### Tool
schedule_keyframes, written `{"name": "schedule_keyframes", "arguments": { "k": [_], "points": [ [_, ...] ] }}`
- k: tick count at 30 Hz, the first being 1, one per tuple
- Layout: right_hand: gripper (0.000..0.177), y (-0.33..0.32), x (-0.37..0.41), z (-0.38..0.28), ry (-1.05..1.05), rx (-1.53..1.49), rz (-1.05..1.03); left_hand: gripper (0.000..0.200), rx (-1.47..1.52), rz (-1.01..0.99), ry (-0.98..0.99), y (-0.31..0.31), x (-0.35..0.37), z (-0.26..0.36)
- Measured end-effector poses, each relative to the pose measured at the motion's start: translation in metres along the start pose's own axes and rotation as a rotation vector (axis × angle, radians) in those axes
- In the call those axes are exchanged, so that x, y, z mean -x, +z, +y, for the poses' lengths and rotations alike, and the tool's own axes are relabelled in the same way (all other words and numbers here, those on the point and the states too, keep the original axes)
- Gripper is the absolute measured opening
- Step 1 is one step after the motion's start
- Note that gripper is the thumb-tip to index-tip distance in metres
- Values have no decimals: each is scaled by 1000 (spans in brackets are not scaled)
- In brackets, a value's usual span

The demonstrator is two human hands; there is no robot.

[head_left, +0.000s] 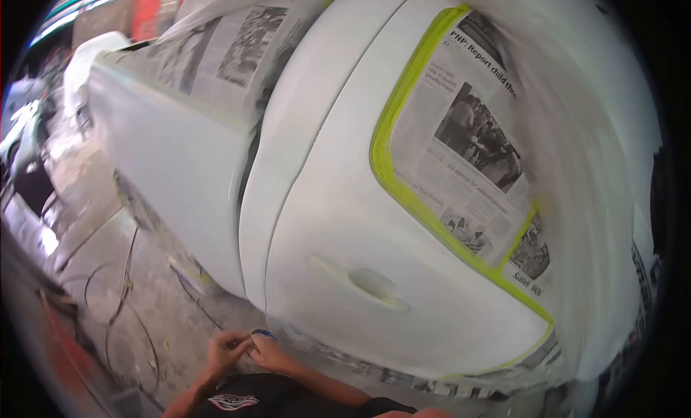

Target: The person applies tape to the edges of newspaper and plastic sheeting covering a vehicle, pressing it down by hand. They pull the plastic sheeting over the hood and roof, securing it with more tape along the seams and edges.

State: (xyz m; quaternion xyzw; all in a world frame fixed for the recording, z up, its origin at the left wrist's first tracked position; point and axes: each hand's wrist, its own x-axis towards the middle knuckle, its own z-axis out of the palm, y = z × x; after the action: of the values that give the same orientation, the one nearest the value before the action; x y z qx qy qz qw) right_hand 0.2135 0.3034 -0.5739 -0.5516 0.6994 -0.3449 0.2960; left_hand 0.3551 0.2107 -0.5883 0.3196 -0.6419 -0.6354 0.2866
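Note:
Both hands meet low in the view, in front of a dark shirt. My left hand [229,348] has its fingers pinched together near the edge of a small blue and dark object [263,334]. My right hand [268,352] is closed around that object, which looks like a roll, though its details are too small to tell. Above the hands stands a white car door [345,223] with a handle [358,282]. Newspaper [461,137] covers its window, edged with yellow-green tape [385,166].
Another white door [165,137] stands open at the left, with newspaper over its window. Thin hoses or cables [108,331] lie on the concrete floor [97,259]. Translucent plastic sheeting [576,173] hangs at the right. A red object [68,346] lies at the lower left.

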Motion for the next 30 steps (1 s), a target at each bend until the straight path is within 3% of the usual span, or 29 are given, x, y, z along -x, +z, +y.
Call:
{"name": "schedule_keyframes", "arguments": {
  "k": [1,4,5,8,12,15,18,21,24,27,30],
  "points": [
    [24,3,-13,0,9,-35,68,13,-48,-45,133,-7,-18,-3],
    [25,4,-41,-16,71,49,169,15,-172,-156,201,-30,-62,16],
    [25,4,-49,-22,99,108,176,12,-217,-187,67,-35,-68,34],
    [25,13,-67,-22,130,99,204,8,-201,-237,312,-47,-94,22],
    [31,14,-74,-27,134,64,300,8,-550,-364,503,-59,-123,47],
    [36,-15,-67,-67,9,204,389,10,-391,-424,344,-67,-143,46],
    [44,-56,-45,-115,-24,-149,428,13,323,-619,-393,-79,-162,73],
    [30,-83,-20,-127,161,-529,398,22,537,-692,-249,-63,-139,155],
    [31,-119,0,-121,-8,-862,444,25,135,-870,188,-41,-139,208],
    [38,-145,11,-127,-199,-1062,448,27,57,-1056,411,-19,-146,246],
    [44,-166,16,-144,-284,-1144,513,18,166,-1134,382,3,-147,287]
  ]
}}
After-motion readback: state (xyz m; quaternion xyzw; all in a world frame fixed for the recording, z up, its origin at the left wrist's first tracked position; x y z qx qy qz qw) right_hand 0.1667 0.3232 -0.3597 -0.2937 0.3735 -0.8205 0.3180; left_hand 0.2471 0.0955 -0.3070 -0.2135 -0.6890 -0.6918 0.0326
